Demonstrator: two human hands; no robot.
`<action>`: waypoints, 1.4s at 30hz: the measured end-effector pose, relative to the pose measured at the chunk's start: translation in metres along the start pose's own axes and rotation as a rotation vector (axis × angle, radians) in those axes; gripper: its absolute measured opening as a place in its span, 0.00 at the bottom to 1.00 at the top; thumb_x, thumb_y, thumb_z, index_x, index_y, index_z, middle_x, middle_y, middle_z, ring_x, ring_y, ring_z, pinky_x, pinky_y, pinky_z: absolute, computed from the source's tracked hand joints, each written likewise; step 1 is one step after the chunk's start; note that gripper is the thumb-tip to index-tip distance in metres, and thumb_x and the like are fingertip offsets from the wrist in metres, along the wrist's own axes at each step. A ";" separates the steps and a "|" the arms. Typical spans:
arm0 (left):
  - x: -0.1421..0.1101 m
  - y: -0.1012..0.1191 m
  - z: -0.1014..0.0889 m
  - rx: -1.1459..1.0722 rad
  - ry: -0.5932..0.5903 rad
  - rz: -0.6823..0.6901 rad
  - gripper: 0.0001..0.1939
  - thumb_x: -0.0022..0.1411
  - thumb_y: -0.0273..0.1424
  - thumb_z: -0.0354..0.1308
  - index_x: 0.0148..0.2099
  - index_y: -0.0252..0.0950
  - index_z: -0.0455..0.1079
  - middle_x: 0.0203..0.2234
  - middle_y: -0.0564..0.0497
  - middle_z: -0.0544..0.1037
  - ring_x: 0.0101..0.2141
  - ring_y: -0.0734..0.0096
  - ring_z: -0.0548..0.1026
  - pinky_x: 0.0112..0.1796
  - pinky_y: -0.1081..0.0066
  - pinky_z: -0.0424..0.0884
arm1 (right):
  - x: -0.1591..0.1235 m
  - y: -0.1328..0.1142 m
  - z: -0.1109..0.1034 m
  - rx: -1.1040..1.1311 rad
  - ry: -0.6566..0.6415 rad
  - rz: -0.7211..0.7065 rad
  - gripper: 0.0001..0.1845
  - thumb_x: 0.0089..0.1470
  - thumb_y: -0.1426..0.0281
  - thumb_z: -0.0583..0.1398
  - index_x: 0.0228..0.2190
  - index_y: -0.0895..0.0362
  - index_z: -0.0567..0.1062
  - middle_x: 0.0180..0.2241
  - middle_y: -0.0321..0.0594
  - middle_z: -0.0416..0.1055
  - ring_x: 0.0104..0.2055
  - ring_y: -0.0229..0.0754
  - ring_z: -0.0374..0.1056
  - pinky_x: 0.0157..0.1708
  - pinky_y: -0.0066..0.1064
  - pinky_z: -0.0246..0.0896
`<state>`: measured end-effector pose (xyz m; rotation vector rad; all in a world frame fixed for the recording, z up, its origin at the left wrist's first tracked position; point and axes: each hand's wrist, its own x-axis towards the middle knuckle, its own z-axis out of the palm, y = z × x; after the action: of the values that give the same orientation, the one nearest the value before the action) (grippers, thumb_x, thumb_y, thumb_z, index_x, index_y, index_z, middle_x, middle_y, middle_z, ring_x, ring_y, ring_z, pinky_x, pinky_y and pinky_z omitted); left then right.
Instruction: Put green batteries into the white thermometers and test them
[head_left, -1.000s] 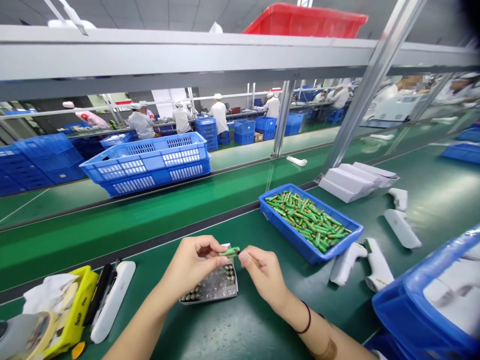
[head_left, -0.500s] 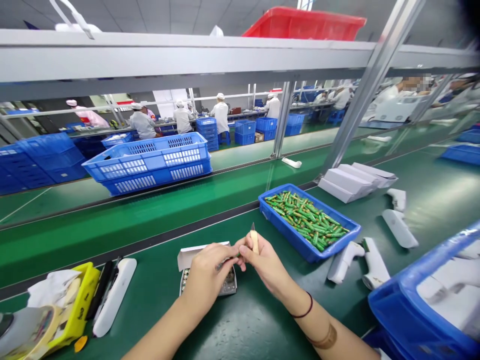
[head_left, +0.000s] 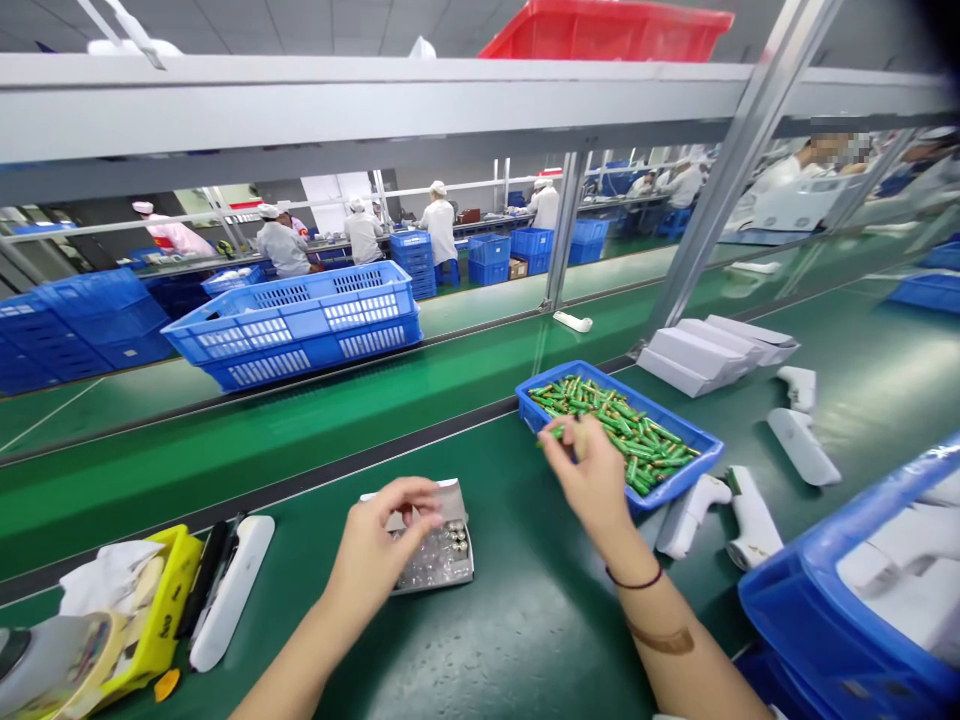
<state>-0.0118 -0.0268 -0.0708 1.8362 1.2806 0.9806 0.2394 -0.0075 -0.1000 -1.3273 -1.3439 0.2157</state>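
Note:
My right hand (head_left: pixel 596 480) is at the near left edge of a blue tray (head_left: pixel 529 408) heaped with small green cylinders with brass-coloured ends (head_left: pixel 637 445). A green cylinder (head_left: pixel 552 434) is pinched between its thumb and fingertips. In the same hand is a cream-handled pointed tool (head_left: pixel 580 440), its tip largely hidden. My left hand (head_left: pixel 386 530) hovers over a small white box (head_left: pixel 450 580), fingers curled and thumb apart, with nothing visible in them. Inside the box lie clear glassy pieces and several shiny metal-ended ones; the hand hides its left part.
Left on the green table stand a yellow basket (head_left: pixel 174 590) and a white casing (head_left: pixel 234 595). White device shells (head_left: pixel 754 520) and folded white boxes (head_left: pixel 694 355) lie right, beside a large blue bin (head_left: pixel 795 600). A conveyor carries blue crates (head_left: pixel 300 325); co-workers sit beyond.
My hands have parted from above the white box. The right went right and forward to the blue tray; the left drew slightly left, uncovering more of the box.

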 end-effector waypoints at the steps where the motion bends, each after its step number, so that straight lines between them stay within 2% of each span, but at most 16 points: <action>1: -0.003 -0.002 0.001 0.071 -0.063 0.031 0.07 0.55 0.30 0.61 0.39 0.40 0.74 0.32 0.51 0.80 0.31 0.68 0.76 0.35 0.71 0.70 | 0.007 0.010 -0.009 -0.156 0.107 -0.029 0.13 0.54 0.66 0.55 0.25 0.52 0.54 0.26 0.36 0.62 0.27 0.41 0.58 0.31 0.33 0.53; 3: -0.009 -0.009 0.004 0.187 -0.178 0.093 0.04 0.57 0.28 0.60 0.36 0.40 0.74 0.30 0.52 0.80 0.30 0.68 0.75 0.32 0.72 0.70 | 0.018 0.030 -0.024 -0.429 0.214 -0.042 0.11 0.53 0.69 0.53 0.24 0.52 0.54 0.24 0.36 0.58 0.28 0.44 0.56 0.31 0.35 0.52; 5: -0.013 -0.016 0.010 0.259 -0.247 0.174 0.06 0.59 0.27 0.57 0.36 0.40 0.75 0.31 0.51 0.79 0.32 0.67 0.76 0.34 0.71 0.70 | 0.024 0.047 -0.034 -0.592 0.201 -0.025 0.11 0.50 0.73 0.52 0.23 0.51 0.52 0.23 0.37 0.57 0.28 0.46 0.55 0.30 0.35 0.50; 8: -0.017 -0.025 0.018 0.334 -0.302 0.303 0.08 0.62 0.26 0.54 0.39 0.39 0.74 0.36 0.48 0.78 0.37 0.64 0.76 0.39 0.69 0.71 | 0.024 0.061 -0.036 -0.646 0.138 0.000 0.13 0.48 0.76 0.51 0.23 0.51 0.50 0.22 0.38 0.58 0.28 0.46 0.54 0.30 0.35 0.50; 10: -0.018 -0.027 0.022 0.395 -0.332 0.330 0.10 0.64 0.27 0.51 0.38 0.38 0.74 0.37 0.47 0.77 0.37 0.65 0.75 0.39 0.68 0.70 | 0.022 0.062 -0.033 -0.636 0.108 -0.010 0.14 0.48 0.75 0.53 0.23 0.51 0.50 0.22 0.38 0.59 0.28 0.47 0.55 0.31 0.36 0.51; 14: -0.018 -0.026 0.026 0.492 -0.308 0.296 0.12 0.66 0.27 0.46 0.36 0.36 0.71 0.32 0.48 0.74 0.34 0.66 0.74 0.36 0.69 0.70 | 0.019 0.057 -0.024 -0.630 0.060 -0.029 0.16 0.49 0.71 0.56 0.22 0.52 0.50 0.21 0.37 0.59 0.30 0.47 0.57 0.33 0.36 0.53; 18: -0.013 -0.023 0.028 0.547 -0.257 0.200 0.04 0.60 0.24 0.54 0.35 0.37 0.68 0.33 0.48 0.74 0.35 0.62 0.73 0.35 0.66 0.69 | 0.016 0.054 -0.020 -0.707 0.035 -0.018 0.15 0.50 0.70 0.56 0.22 0.52 0.51 0.22 0.38 0.60 0.32 0.48 0.58 0.32 0.36 0.52; 22: -0.010 -0.018 0.032 0.512 -0.303 0.080 0.07 0.54 0.21 0.59 0.34 0.37 0.68 0.33 0.49 0.74 0.37 0.60 0.72 0.37 0.64 0.68 | 0.014 0.054 -0.019 -0.746 0.017 -0.042 0.14 0.51 0.69 0.54 0.22 0.52 0.51 0.23 0.38 0.61 0.30 0.47 0.60 0.31 0.35 0.51; 25: -0.011 -0.017 0.035 0.488 -0.311 0.072 0.09 0.52 0.18 0.59 0.34 0.37 0.71 0.34 0.48 0.73 0.38 0.59 0.71 0.38 0.63 0.67 | 0.014 0.055 -0.017 -0.735 -0.007 -0.041 0.14 0.52 0.68 0.53 0.22 0.52 0.51 0.22 0.39 0.61 0.29 0.46 0.60 0.31 0.35 0.52; 29: -0.007 -0.014 0.032 0.336 -0.251 0.045 0.07 0.53 0.21 0.59 0.32 0.37 0.73 0.34 0.48 0.73 0.39 0.60 0.72 0.40 0.63 0.67 | 0.017 0.048 -0.016 -0.672 0.008 -0.073 0.12 0.54 0.67 0.53 0.22 0.53 0.54 0.29 0.45 0.67 0.38 0.51 0.64 0.40 0.42 0.55; 31: -0.003 -0.011 0.024 0.214 -0.211 -0.009 0.04 0.54 0.25 0.59 0.32 0.37 0.74 0.33 0.48 0.75 0.35 0.63 0.73 0.37 0.66 0.68 | 0.017 0.037 -0.017 -0.540 0.044 -0.105 0.10 0.57 0.65 0.52 0.25 0.54 0.59 0.33 0.47 0.68 0.41 0.52 0.63 0.43 0.42 0.55; 32: 0.000 -0.009 0.018 0.155 -0.187 -0.047 0.03 0.54 0.28 0.60 0.33 0.37 0.75 0.31 0.49 0.76 0.33 0.65 0.73 0.35 0.68 0.68 | 0.015 0.030 -0.017 -0.440 0.047 -0.111 0.10 0.58 0.64 0.51 0.27 0.54 0.61 0.33 0.47 0.68 0.40 0.50 0.64 0.41 0.40 0.55; 34: 0.005 -0.006 0.007 0.030 -0.136 -0.121 0.06 0.54 0.32 0.61 0.33 0.36 0.75 0.27 0.50 0.76 0.28 0.68 0.72 0.30 0.70 0.67 | 0.009 0.012 -0.014 -0.189 -0.030 -0.091 0.12 0.61 0.62 0.49 0.28 0.54 0.62 0.28 0.41 0.65 0.32 0.44 0.62 0.35 0.35 0.56; 37: 0.008 -0.001 -0.003 -0.230 -0.049 -0.205 0.12 0.51 0.35 0.64 0.37 0.34 0.75 0.26 0.49 0.78 0.27 0.69 0.74 0.31 0.72 0.70 | -0.011 -0.015 -0.001 0.259 -0.314 0.021 0.18 0.64 0.59 0.46 0.25 0.53 0.58 0.21 0.32 0.56 0.22 0.37 0.53 0.26 0.30 0.50; 39: 0.008 0.002 -0.004 -0.396 -0.005 -0.237 0.16 0.49 0.36 0.66 0.40 0.33 0.76 0.28 0.48 0.79 0.28 0.69 0.76 0.32 0.72 0.73 | -0.026 -0.027 0.011 0.497 -0.531 0.110 0.20 0.64 0.56 0.46 0.25 0.53 0.56 0.21 0.30 0.51 0.22 0.35 0.48 0.23 0.29 0.46; 42: 0.007 0.004 -0.001 -0.549 0.030 -0.252 0.17 0.47 0.35 0.68 0.41 0.33 0.77 0.28 0.48 0.81 0.27 0.71 0.77 0.32 0.74 0.74 | -0.045 -0.036 0.027 0.651 -0.838 0.178 0.22 0.61 0.52 0.50 0.24 0.55 0.58 0.22 0.30 0.51 0.23 0.33 0.46 0.22 0.27 0.43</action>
<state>-0.0090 -0.0214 -0.0652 1.2157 1.0878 1.0877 0.1840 -0.0385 -0.1057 -0.7943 -1.6139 1.3261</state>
